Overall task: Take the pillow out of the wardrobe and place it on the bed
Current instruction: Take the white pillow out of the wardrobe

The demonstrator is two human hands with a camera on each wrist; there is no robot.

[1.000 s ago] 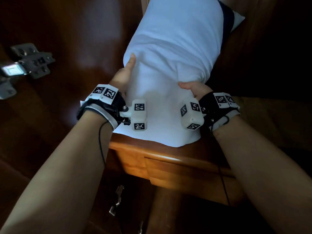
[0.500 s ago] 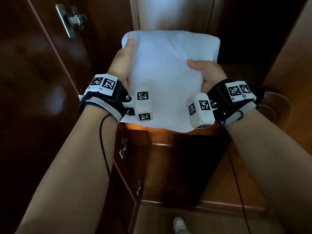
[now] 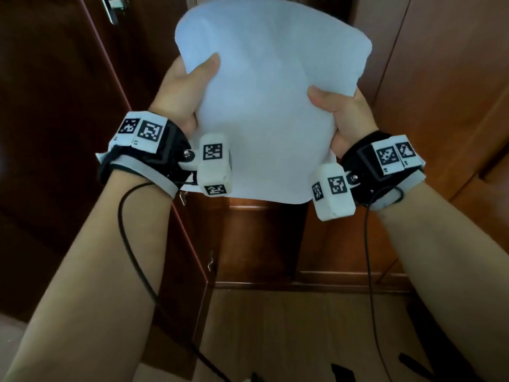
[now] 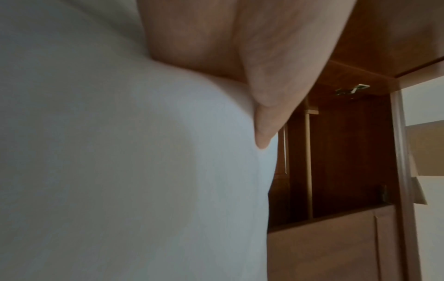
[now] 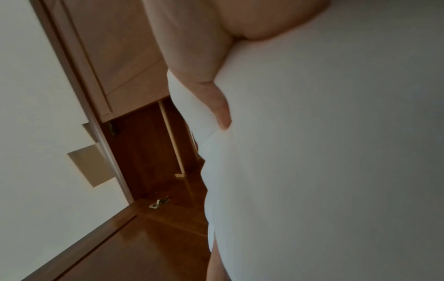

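A white pillow (image 3: 264, 100) is held up in front of the open wooden wardrobe (image 3: 275, 238), clear of its shelf. My left hand (image 3: 187, 89) grips its left edge, thumb on top and fingers underneath. At the right edge my right hand (image 3: 338, 111) grips it the same way, thumb pressed into the fabric. In the left wrist view the pillow (image 4: 120, 152) fills the left side with a finger (image 4: 264, 117) pressed against it. The right wrist view shows the pillow (image 5: 336, 152) filling the right side, a fingertip (image 5: 222, 112) dug in. The bed is out of view.
The open wardrobe door (image 3: 68, 133) stands close at my left with a metal hinge (image 3: 113, 6) near its top. Another wooden panel (image 3: 446, 92) stands at the right. Wooden floor (image 3: 289, 334) lies below. A hanging rail (image 4: 308, 161) shows inside the wardrobe.
The pillow has come off the wardrobe shelf and moved toward me and up, held in both hands. My view has dropped to show the lower wardrobe and floor.
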